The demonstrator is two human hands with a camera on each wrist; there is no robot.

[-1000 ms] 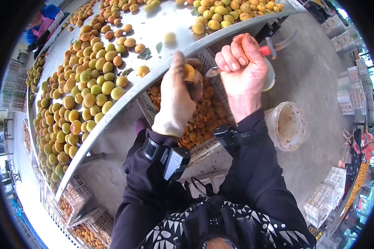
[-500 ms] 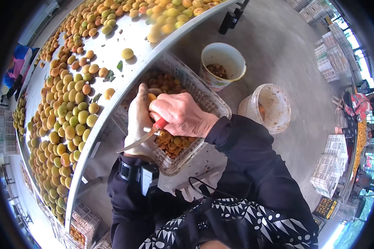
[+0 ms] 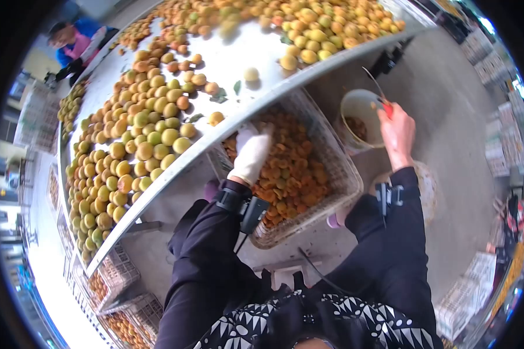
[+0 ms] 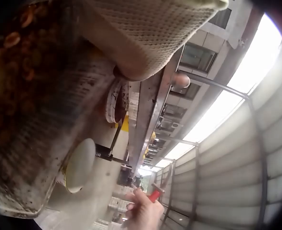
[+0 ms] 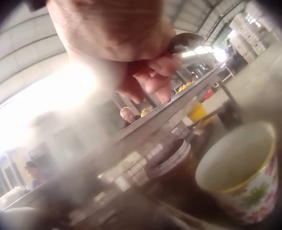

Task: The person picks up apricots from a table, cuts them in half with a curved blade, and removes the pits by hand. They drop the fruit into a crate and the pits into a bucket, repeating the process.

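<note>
My left hand (image 3: 252,154), in a white knitted glove, hangs over a plastic crate (image 3: 346,198) of cut apricots (image 3: 294,168), close to the metal table's edge. Its fingers are blurred and partly hidden, so I cannot tell whether anything is in them. Out to the right, my bare right hand (image 3: 397,131) grips a curved-bladed knife (image 3: 388,109) by its red handle. That hand is beside a pale bucket (image 3: 348,107) with dark bits at the bottom. In the right wrist view the bucket (image 5: 256,194) shows a floral pattern.
Whole apricots (image 3: 151,139) cover much of the metal table (image 3: 239,58). A second, stained bucket (image 3: 429,189) stands partly behind my right sleeve. More crates (image 3: 119,273) of fruit sit at lower left. A person (image 3: 75,43) is at the table's far left side.
Half a second ago both hands were together at a piece of fruit. Now they are apart: the left is over the crate, the right has swung right with the knife towards the bucket.
</note>
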